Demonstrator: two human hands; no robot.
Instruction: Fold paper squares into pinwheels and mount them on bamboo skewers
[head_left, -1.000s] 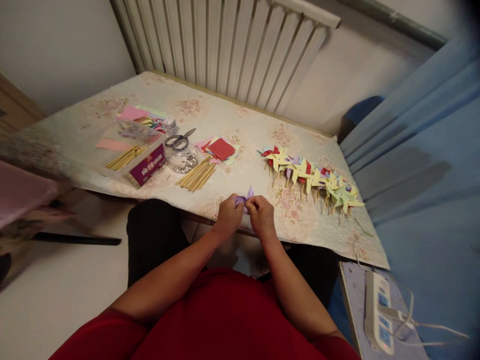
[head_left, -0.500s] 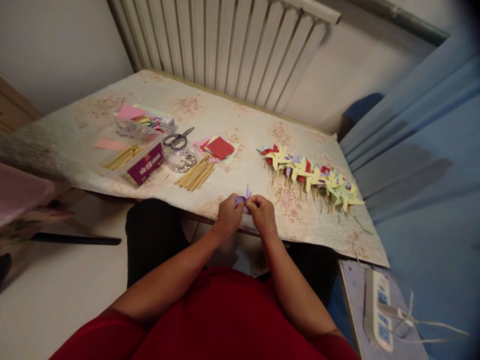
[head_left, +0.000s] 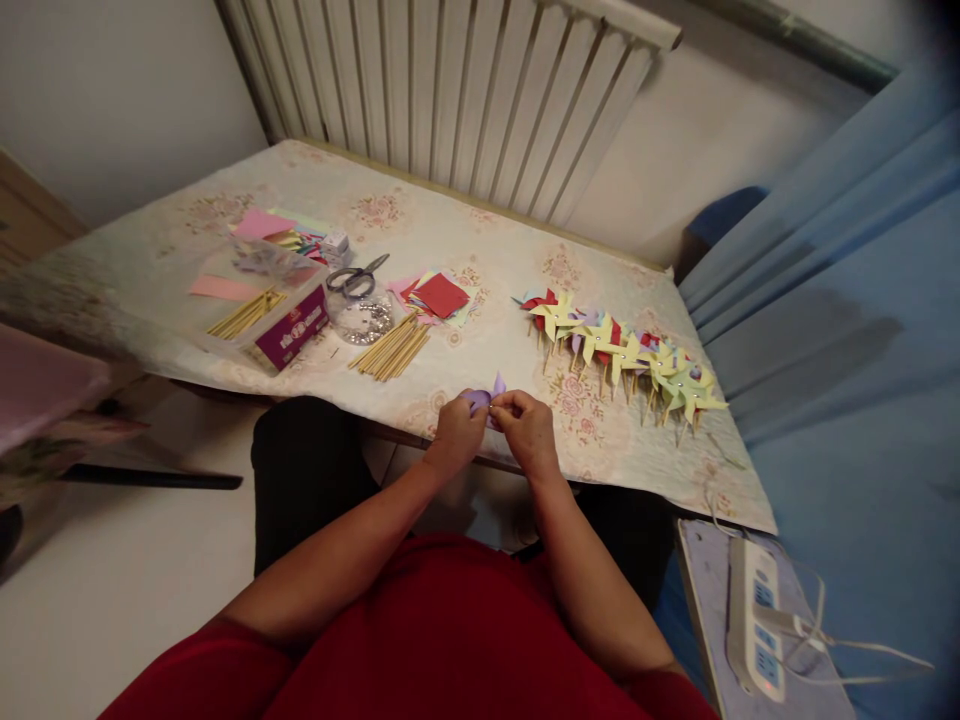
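Observation:
My left hand [head_left: 456, 434] and my right hand [head_left: 529, 432] meet at the near edge of the table [head_left: 480, 240], fingers pinched together on a small purple paper piece [head_left: 487, 397] folded between them. One purple tip sticks up above my right thumb. A row of finished paper pinwheels [head_left: 622, 355] on wooden sticks lies to the right of my hands. A loose bundle of wooden sticks [head_left: 394, 350] lies to the left, with a stack of coloured paper squares [head_left: 441, 296] behind it.
Scissors [head_left: 360, 278], a clear dish of pins [head_left: 364, 321] and an open box with sticks [head_left: 274, 320] sit at the left of the floral tablecloth. A radiator [head_left: 465, 90] stands behind. A blue bed and a power strip [head_left: 754, 620] are on the right.
My hands stay in place at the table edge, with the fingers shifting slightly on the purple paper. The view has drifted a little.

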